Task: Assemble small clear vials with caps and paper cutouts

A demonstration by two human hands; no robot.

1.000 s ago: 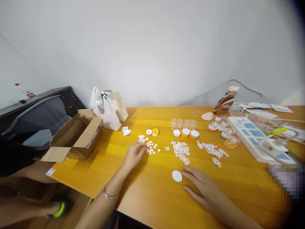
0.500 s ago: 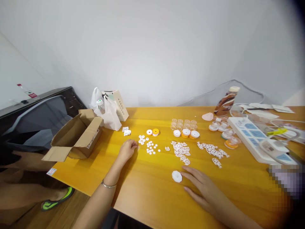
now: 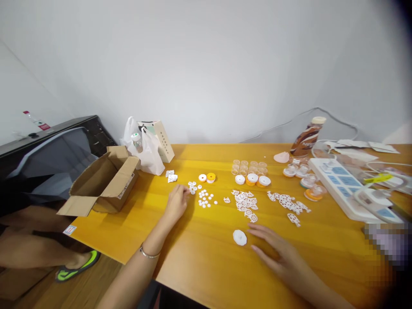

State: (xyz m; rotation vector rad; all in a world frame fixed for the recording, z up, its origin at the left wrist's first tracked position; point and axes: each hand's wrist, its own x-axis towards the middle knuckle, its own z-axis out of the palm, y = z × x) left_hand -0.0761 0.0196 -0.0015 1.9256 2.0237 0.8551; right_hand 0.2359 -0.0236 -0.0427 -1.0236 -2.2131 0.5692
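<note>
We have our left hand (image 3: 177,201) above the middle of the table (image 3: 199,253), its fingers drawn together at the left side of the white caps (image 3: 192,187); we cannot tell whether they pinch anything. Small white discs (image 3: 206,198) lie scattered just right of these. Our right hand (image 3: 278,249) is open and empty over the front half, fingers apart. Just beside its fingertips, toward the left edge, we see a white scalloped disc (image 3: 240,237) lying flat.

Farther from the front edge, we have two groups of white openwork pieces: the left group (image 3: 242,200) and the right group (image 3: 288,202). Toward the back edge stand clear cups (image 3: 244,167), with white-topped rounds (image 3: 252,178) in front of them. A power strip (image 3: 337,182) lies toward the right edge, and an open cardboard box (image 3: 120,189) sits at the left edge.
</note>
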